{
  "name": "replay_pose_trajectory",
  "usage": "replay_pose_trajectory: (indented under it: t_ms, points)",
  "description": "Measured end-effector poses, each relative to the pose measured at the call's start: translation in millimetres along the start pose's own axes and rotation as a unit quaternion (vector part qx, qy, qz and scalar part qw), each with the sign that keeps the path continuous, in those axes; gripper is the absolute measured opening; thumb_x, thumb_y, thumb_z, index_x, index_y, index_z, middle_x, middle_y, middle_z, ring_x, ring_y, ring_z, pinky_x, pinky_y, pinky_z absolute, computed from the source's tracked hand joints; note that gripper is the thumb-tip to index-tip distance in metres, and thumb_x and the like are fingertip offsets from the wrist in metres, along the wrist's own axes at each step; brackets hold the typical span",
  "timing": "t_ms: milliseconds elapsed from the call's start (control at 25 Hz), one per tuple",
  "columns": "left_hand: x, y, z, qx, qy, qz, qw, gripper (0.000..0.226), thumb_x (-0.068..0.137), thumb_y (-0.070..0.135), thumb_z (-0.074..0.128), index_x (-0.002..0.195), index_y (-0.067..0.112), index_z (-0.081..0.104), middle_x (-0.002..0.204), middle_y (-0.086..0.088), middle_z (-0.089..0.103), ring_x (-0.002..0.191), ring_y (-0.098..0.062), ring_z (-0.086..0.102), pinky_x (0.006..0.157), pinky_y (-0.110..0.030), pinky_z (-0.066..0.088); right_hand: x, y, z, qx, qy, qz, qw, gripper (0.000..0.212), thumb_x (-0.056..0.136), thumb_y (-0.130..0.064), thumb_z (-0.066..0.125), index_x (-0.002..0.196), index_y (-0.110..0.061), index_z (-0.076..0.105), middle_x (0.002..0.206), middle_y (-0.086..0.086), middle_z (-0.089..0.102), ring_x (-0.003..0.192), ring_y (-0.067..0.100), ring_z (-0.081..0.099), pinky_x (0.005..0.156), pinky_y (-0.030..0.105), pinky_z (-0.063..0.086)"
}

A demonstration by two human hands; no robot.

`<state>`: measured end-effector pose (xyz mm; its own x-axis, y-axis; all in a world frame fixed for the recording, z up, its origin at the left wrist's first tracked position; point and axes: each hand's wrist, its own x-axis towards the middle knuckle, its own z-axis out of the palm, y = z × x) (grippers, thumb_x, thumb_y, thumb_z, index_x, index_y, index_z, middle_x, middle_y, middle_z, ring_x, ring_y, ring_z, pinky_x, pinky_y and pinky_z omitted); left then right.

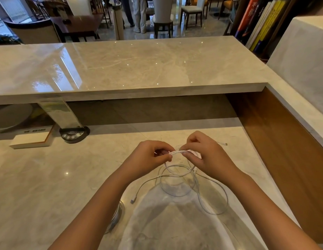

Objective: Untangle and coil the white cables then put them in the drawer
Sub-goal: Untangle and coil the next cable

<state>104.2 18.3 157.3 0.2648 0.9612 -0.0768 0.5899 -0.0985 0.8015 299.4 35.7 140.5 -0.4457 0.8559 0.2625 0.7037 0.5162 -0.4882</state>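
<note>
Seen from above, looking down over a pale marble surface (39, 177). No brand or label legible on the white cables (180, 175); large characters on the spines of books (259, 20) at upper right, too blurred to read; small print on a white box (30, 139) at left, also unreadable. Left hand (148, 157) and right hand (205, 152) raised just above the surface, forearms reaching in from the bottom edge, knuckles facing each other. Fingers of both hands curled, pinching a short bundled stretch of the white cables between them. Below the hands, several loose overlapping loops lying on the surface, one plug end (132, 201) trailing to the left, another plug tip (225, 144) poking out just right of the right hand. Beside the box, a dark oval base with buttons (73, 135). Behind, a raised marble counter (139, 65).
</note>
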Motion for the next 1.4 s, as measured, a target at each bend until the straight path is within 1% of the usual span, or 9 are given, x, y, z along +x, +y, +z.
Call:
replay_pose_trajectory:
  t_ms: [120, 320, 400, 520, 600, 840, 1000, 1160, 1400]
  points:
    - [-3.6, -1.5, 0.3, -0.047, 0.026, 0.013, 0.998, 0.017, 0.086, 0.013, 0.062, 0.094, 0.023, 0.073, 0.078, 0.008, 0.071, 0.070, -0.004, 0.064, 0.067, -0.018, 0.054, 1.4, -3.6, -4.7, 0.268, -0.100, 0.141, 0.948, 0.015, 0.087, -0.020, 0.061, 0.079, -0.014, 0.073, 0.074, -0.008, 0.066, 0.068, -0.001, 0.058, 0.063, 0.012, 0.044]
    - [-2.7, -2.1, 11.9, -0.100, 0.073, -0.019, 0.992, 0.018, 0.089, 0.010, 0.058, 0.087, 0.019, 0.073, 0.057, 0.015, 0.065, 0.054, 0.002, 0.056, 0.058, -0.008, 0.043, -6.8, -7.6, 4.7, 0.535, -0.066, 0.237, 0.808, 0.021, 0.092, -0.017, 0.051, 0.094, -0.006, 0.069, 0.065, 0.005, 0.063, 0.064, 0.014, 0.057, 0.064, 0.022, 0.049]
    - [-0.1, -1.5, 16.4, -0.108, 0.090, -0.039, 0.989, 0.017, 0.089, 0.011, 0.057, 0.084, 0.016, 0.073, 0.054, 0.017, 0.063, 0.053, 0.003, 0.055, 0.058, -0.007, 0.042, -9.1, -8.5, 5.8, 0.471, -0.040, 0.227, 0.851, 0.022, 0.084, -0.014, 0.064, 0.105, -0.020, 0.063, 0.069, 0.009, 0.066, 0.067, 0.016, 0.061, 0.067, 0.023, 0.051]
    - [1.8, 0.6, 20.0, -0.130, 0.083, -0.066, 0.986, 0.018, 0.090, 0.011, 0.056, 0.085, 0.015, 0.073, 0.053, 0.016, 0.064, 0.052, 0.003, 0.054, 0.055, -0.008, 0.043, -10.5, -8.5, 11.2, 0.201, 0.036, 0.164, 0.965, 0.020, 0.080, -0.017, 0.070, 0.092, -0.027, 0.056, 0.071, 0.001, 0.068, 0.070, 0.015, 0.063, 0.068, 0.029, 0.051]
    - [1.6, 2.7, 19.8, -0.186, 0.058, -0.095, 0.976, 0.022, 0.091, 0.010, 0.053, 0.085, 0.015, 0.073, 0.056, 0.013, 0.065, 0.053, 0.002, 0.053, 0.053, -0.013, 0.042, -11.1, -6.5, 15.3, 0.106, 0.094, 0.098, 0.985, 0.009, 0.082, -0.019, 0.069, 0.086, -0.021, 0.061, 0.077, -0.003, 0.065, 0.072, 0.011, 0.058, 0.064, 0.028, 0.050]
    - [-4.2, 0.1, 12.0, -0.428, -0.060, -0.137, 0.891, 0.025, 0.092, -0.002, 0.045, 0.101, 0.007, 0.067, 0.076, -0.001, 0.073, 0.069, -0.008, 0.066, 0.062, -0.017, 0.048, -11.4, 0.2, 8.2, 0.131, 0.170, 0.086, 0.973, 0.007, 0.080, -0.016, 0.070, 0.085, -0.015, 0.066, 0.076, -0.014, 0.059, 0.076, -0.009, 0.057, 0.067, 0.002, 0.042]
    - [-4.6, 1.0, 15.0, -0.411, -0.078, -0.139, 0.898, 0.022, 0.093, 0.007, 0.047, 0.089, 0.007, 0.069, 0.067, 0.000, 0.068, 0.061, -0.008, 0.062, 0.061, -0.019, 0.051, -9.5, -2.0, -0.6, 0.186, 0.163, 0.092, 0.965, 0.013, 0.079, -0.012, 0.070, 0.081, -0.023, 0.062, 0.075, -0.021, 0.059, 0.078, -0.006, 0.058, 0.066, 0.005, 0.045]
    - [-2.2, 3.4, 17.4, -0.369, -0.026, -0.116, 0.922, 0.025, 0.093, 0.007, 0.046, 0.081, 0.005, 0.068, 0.059, 0.000, 0.064, 0.052, -0.006, 0.055, 0.044, -0.013, 0.034, -9.2, -3.1, -2.0, 0.263, 0.156, 0.133, 0.943, 0.022, 0.082, -0.008, 0.067, 0.077, -0.027, 0.057, 0.076, -0.015, 0.061, 0.070, -0.002, 0.062, 0.062, 0.010, 0.049]
    - [0.3, 7.5, 23.2, -0.280, 0.016, -0.106, 0.954, 0.028, 0.093, 0.014, 0.050, 0.079, 0.021, 0.073, 0.077, 0.008, 0.074, 0.075, -0.002, 0.063, 0.063, -0.015, 0.043, -7.7, -0.7, -6.4, 0.340, 0.163, 0.169, 0.911, 0.003, 0.085, -0.006, 0.062, 0.084, -0.008, 0.059, 0.081, -0.003, 0.061, 0.052, 0.006, 0.064, 0.055, 0.018, 0.053]
